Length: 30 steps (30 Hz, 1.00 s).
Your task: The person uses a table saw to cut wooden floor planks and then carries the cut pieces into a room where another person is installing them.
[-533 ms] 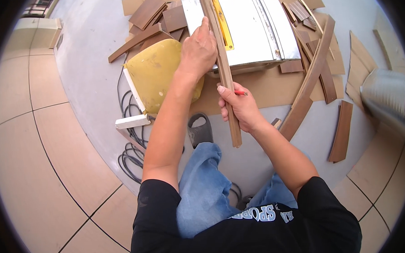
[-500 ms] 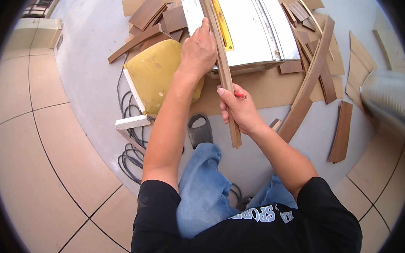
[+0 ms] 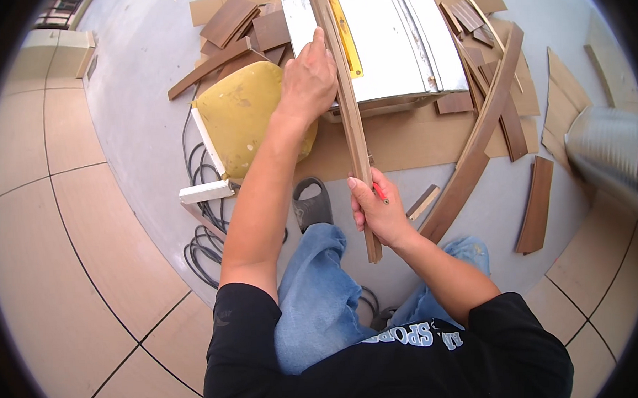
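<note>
A long brown wooden strip (image 3: 352,116) lies lengthwise over the left side of a white metal-topped table (image 3: 387,50), its near end reaching past the edge toward my knees. My left hand (image 3: 308,80) is closed against the strip's left side near the table edge, index finger stretched along it; its thumb is hidden. Nearer to me, my right hand (image 3: 382,209) wraps round the strip close to its end. A red pencil (image 3: 381,193) is tucked in that same hand. On the tabletop, just right of the strip, lies a yellow spirit level (image 3: 345,34).
Left of the table is a stool with a worn yellow seat (image 3: 238,106), black cable (image 3: 206,257) coiled beside it. Wood offcuts (image 3: 229,21) and long planks (image 3: 477,146) lie on cardboard (image 3: 409,139) around the table. A silvery roll (image 3: 607,144) is at the far right.
The wooden strip has slid toward me, its near end now lower over my knees. My right hand has come back with it, pencil included; my left hand has hardly moved.
</note>
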### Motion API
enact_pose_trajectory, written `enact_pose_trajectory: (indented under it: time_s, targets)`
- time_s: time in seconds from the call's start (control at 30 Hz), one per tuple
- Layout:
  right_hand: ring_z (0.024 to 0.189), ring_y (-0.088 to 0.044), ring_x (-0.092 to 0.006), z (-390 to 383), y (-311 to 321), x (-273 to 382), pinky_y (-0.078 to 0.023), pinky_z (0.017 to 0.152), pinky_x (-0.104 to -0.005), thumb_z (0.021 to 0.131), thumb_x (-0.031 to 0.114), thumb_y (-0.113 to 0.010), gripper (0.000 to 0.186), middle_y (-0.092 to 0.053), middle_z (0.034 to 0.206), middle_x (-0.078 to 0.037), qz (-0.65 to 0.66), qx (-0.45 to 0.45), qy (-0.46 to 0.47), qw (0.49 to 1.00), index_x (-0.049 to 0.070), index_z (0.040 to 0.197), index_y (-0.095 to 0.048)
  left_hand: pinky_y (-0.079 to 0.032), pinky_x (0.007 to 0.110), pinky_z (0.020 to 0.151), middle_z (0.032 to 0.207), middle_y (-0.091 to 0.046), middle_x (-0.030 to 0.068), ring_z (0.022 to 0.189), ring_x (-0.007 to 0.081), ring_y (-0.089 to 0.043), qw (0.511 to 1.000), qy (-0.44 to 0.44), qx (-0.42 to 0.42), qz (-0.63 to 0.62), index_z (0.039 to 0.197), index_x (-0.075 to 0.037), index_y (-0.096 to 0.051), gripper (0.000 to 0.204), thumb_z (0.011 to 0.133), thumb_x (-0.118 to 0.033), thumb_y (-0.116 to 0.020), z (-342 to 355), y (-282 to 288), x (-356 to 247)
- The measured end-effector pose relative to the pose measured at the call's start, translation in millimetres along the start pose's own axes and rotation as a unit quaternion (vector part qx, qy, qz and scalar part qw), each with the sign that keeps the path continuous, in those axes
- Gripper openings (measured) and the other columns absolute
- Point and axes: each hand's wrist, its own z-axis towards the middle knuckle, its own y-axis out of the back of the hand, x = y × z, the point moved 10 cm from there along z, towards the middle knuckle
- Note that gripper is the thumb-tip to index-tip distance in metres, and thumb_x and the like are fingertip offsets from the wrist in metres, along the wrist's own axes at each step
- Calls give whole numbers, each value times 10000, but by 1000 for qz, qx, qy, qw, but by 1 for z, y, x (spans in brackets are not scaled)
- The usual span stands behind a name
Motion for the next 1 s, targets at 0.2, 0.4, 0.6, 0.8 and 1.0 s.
enact_pose_trajectory:
  time_s: [0.2, 0.4, 0.6, 0.8, 1.0]
  targets:
    - [493, -517, -72, -21, 0, -12, -456, 434, -253, 1055, 287, -627, 256, -563, 701, -7, 7, 2, 4, 1000, 42, 1107, -572, -506, 517, 860, 1102, -673, 232, 960, 410, -647, 1000, 10, 16, 7, 1492, 108, -414, 543, 1035, -184, -434, 1, -4, 5]
    - [501, -520, -68, -43, 4, -25, -445, 434, -245, 1056, 273, -623, 271, -561, 702, -8, 1, 7, 1, 1000, 32, 1167, -568, -506, 517, 881, 1138, -667, 247, 973, 430, -647, 999, 19, 25, 2, 1492, 111, -410, 542, 1039, -186, -420, 4, -3, 4]
    - [516, -535, -74, -55, 7, -35, -453, 449, -248, 1050, 280, -632, 304, -572, 720, -15, 11, 24, -12, 1000, 19, 1187, -558, -510, 521, 902, 1127, -669, 270, 982, 432, -652, 999, 20, 25, 1, 1478, 122, -422, 536, 1037, -182, -422, 1, -5, 6]
    - [538, -569, -96, -23, 5, 3, -475, 475, -253, 1040, 281, -647, 301, -593, 777, -28, 27, -10, 81, 996, 26, 1169, -552, -503, 532, 912, 1126, -676, 278, 986, 443, -654, 1000, 19, 20, -12, 1462, 125, -439, 527, 1038, -187, -419, -2, 2, -4]
    - [505, -550, -93, -12, 0, 4, -472, 448, -265, 1039, 284, -646, 247, -560, 714, -14, -52, -16, 21, 998, 70, 1022, -525, -479, 538, 985, 1230, -663, 266, 1079, 456, -641, 997, 54, 46, -10, 1512, 75, -395, 555, 1049, -230, -398, 1, 2, 1]
